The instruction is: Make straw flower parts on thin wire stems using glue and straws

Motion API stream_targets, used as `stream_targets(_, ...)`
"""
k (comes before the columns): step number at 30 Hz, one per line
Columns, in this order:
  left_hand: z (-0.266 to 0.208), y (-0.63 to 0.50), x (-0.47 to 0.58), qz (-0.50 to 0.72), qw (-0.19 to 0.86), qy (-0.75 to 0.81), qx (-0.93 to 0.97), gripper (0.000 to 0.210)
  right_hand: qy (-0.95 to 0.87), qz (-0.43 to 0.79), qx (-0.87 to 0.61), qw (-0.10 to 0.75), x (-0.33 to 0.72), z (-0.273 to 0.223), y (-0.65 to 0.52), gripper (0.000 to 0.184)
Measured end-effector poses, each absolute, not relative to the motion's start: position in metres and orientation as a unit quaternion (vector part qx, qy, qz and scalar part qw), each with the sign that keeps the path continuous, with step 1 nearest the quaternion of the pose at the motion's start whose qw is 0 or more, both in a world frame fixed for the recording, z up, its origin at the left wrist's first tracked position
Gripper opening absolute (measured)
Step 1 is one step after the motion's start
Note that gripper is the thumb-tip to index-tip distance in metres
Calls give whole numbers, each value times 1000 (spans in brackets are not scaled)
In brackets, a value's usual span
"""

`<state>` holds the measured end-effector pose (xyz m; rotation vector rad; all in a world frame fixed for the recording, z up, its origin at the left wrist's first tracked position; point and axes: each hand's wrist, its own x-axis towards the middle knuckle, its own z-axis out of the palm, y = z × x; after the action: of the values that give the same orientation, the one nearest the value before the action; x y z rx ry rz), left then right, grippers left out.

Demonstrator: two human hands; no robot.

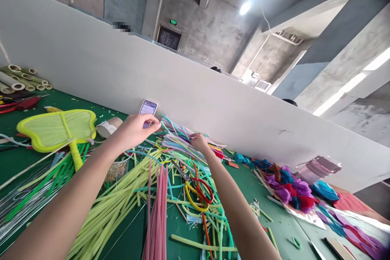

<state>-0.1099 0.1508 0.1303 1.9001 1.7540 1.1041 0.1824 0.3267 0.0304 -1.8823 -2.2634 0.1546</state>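
Note:
My left hand (137,130) reaches over the table with thumb and fingertips pinched together at the end of a teal pipe cleaner (167,121). Curled fingers of my right hand (199,142) press into a bundle of pale, multicoloured pipe cleaners (173,140) along the partition; what they grip is hidden. Just behind the left hand, a phone (148,107) with a lit screen leans on the partition. Between my forearms lie scissors (198,195) with red and yellow handles, pink pipe cleaners (157,215) and many yellow-green ones (122,199).
A yellow-green butterfly-shaped fan (65,128) lies left, near bamboo tubes (18,79) and red-handled pliers (24,105). A twine roll (109,126) and a bead container (117,170) sit by my left forearm. Purple, red and blue fabric pieces (289,187) and a pink container (319,168) are right.

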Motion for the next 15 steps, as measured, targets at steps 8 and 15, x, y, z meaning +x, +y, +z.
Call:
stream_targets(8, 127, 153, -113, 399, 160, 604, 672, 35, -761, 37, -641, 97, 187, 53, 319, 33)
stream_targets(15, 126, 155, -114, 409, 159, 599, 670, 34, -730, 41, -658, 180, 197, 102, 296, 35)
